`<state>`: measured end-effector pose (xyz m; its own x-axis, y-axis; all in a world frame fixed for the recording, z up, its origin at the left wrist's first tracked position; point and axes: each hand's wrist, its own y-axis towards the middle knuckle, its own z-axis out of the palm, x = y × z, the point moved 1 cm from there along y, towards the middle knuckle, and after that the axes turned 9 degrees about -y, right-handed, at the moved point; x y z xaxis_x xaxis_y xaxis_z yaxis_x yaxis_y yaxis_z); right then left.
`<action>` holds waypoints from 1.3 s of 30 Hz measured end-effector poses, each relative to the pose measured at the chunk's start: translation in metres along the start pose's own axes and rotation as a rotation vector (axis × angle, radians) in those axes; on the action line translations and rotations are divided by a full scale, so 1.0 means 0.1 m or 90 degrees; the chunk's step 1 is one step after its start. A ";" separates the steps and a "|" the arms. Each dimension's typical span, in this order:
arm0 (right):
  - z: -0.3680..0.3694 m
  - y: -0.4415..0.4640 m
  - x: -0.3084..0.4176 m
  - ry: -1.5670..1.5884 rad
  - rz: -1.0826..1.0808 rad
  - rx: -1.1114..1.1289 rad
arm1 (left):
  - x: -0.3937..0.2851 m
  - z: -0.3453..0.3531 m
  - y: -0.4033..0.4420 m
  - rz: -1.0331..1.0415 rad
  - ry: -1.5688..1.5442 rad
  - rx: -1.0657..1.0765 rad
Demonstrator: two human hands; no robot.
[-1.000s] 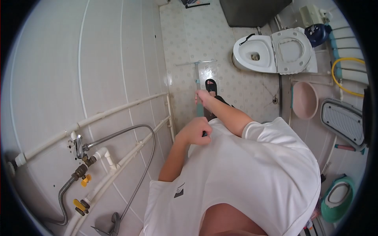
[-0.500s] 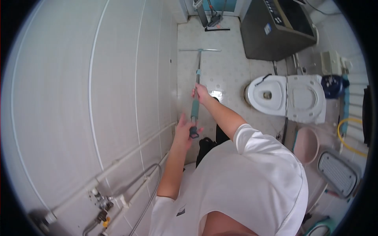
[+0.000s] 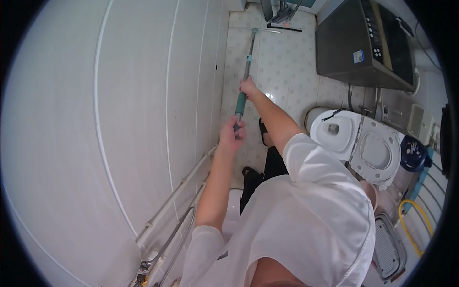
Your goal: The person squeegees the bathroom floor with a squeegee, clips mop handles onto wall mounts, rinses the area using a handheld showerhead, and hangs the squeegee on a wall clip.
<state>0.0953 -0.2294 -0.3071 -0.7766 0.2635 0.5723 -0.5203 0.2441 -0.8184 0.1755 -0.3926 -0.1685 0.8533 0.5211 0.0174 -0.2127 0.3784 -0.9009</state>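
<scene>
A long-handled floor squeegee [image 3: 240, 104] with a grey pole and a green grip reaches away from me along the floor. Its thin crossbar head [image 3: 267, 31] lies at the far end of the tiles. My right hand [image 3: 248, 89] is closed around the pole just above the green grip. Lower down, my left hand [image 3: 233, 133] wraps its fingers around the handle's end, which it mostly hides.
White wall panels [image 3: 138, 95] rise close on my left. Other cleaning tools [image 3: 284, 16] stand by the far doorway. On the right are a dark washing machine [image 3: 356, 52], a toilet [image 3: 334, 131] with raised seat, a yellow hose [image 3: 406, 225] and a grey slatted board [image 3: 388, 248].
The squeegee and both hands have moved forward, its head now close to the tools by the door. My left hand, fingers spread before, has closed on the handle's end. The view has turned.
</scene>
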 end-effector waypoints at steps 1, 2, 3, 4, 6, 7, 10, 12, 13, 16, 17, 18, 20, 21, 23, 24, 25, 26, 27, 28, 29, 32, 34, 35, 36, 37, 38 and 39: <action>0.01 -0.05 -0.08 -0.018 0.021 0.007 | 0.07 -0.14 0.00 -0.009 -0.007 -0.011; 0.02 -0.10 -0.16 -0.034 0.039 0.012 | 0.14 -0.28 -0.01 -0.018 -0.012 -0.020; 0.04 -0.15 -0.28 -0.060 0.048 0.021 | 0.22 -0.40 -0.06 -0.022 -0.027 -0.026; 0.06 -0.19 -0.44 -0.084 0.057 0.028 | 0.31 -0.52 -0.14 -0.027 -0.040 -0.031; 0.13 -0.34 -0.69 -0.128 0.071 0.037 | 0.45 -0.73 -0.33 -0.028 -0.043 -0.052; 0.18 -0.46 -0.79 -0.147 0.076 0.040 | 0.52 -0.83 -0.44 -0.025 -0.033 -0.068; 0.35 -0.90 -1.09 -0.198 0.088 0.073 | 0.68 -1.22 -0.81 -0.024 -0.032 -0.080; 0.46 -1.14 -1.33 -0.235 0.089 0.094 | 0.80 -1.52 -1.05 -0.026 -0.032 -0.076; 0.53 -1.25 -1.49 -0.255 0.089 0.103 | 0.86 -1.68 -1.19 -0.026 -0.028 -0.077; 0.78 -1.63 -2.01 -0.242 0.069 0.119 | 1.02 -2.23 -1.54 -0.047 -0.059 -0.075; 0.86 -1.77 -2.22 -0.225 0.063 0.123 | 1.09 -2.45 -1.65 -0.061 -0.077 -0.076; 0.95 -1.95 -2.40 -0.216 0.071 0.125 | 1.17 -2.66 -1.78 -0.057 -0.074 -0.082; 1.13 -2.23 -2.70 -0.197 0.078 0.123 | 1.26 -3.05 -1.97 -0.049 -0.064 -0.085; 1.22 -2.38 -2.88 -0.199 0.074 0.113 | 1.34 -3.27 -2.07 -0.055 -0.077 -0.074; 1.40 -2.70 -3.23 -0.200 0.068 0.095 | 1.50 -3.69 -2.31 -0.067 -0.100 -0.056; 1.46 -2.90 -3.39 -0.196 0.071 0.087 | 1.59 -3.88 -2.43 -0.083 -0.110 -0.056; 1.51 -3.09 -3.53 -0.194 0.072 0.080 | 1.69 -4.04 -2.55 -0.096 -0.122 -0.054; 1.55 -3.27 -3.63 -0.191 0.072 0.074 | 1.78 -4.18 -2.66 -0.107 -0.133 -0.052; 1.59 -3.41 -3.76 -0.190 0.066 0.078 | 1.87 -4.29 -2.79 -0.127 -0.163 -0.046; 1.59 -3.53 -3.86 -0.187 0.061 0.079 | 1.97 -4.37 -2.89 -0.149 -0.190 -0.039; 1.57 -3.63 -3.96 -0.182 0.057 0.077 | 2.06 -4.43 -2.97 -0.173 -0.216 -0.033; 1.54 -3.66 -4.28 0.059 -0.001 0.049 | 2.31 -4.39 -3.08 -0.175 -0.229 0.000; 1.34 -3.53 -4.41 0.095 0.014 0.037 | 2.58 -4.16 -3.12 -0.209 -0.263 0.011; 1.23 -3.47 -4.48 0.115 0.023 0.031 | 2.71 -4.07 -3.13 -0.226 -0.279 0.013; 1.09 -3.50 -4.51 0.102 0.028 0.035 | 2.87 -4.01 -3.10 -0.225 -0.263 0.027; 0.92 -3.59 -4.51 0.089 0.035 0.039 | 3.06 -3.96 -3.07 -0.226 -0.248 0.039; 0.73 -3.70 -4.54 0.078 0.044 0.040 | 3.26 -3.92 -3.06 -0.230 -0.231 0.049; 0.54 -3.83 -4.61 0.065 0.041 0.034 | 3.45 -3.86 -3.10 -0.235 -0.208 0.026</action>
<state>0.6331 -0.4950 -0.2608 -0.7703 0.3715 0.5183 -0.4906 0.1740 -0.8539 0.7195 -0.6251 -0.0509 0.6830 0.5562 0.4735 0.0526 0.6090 -0.7914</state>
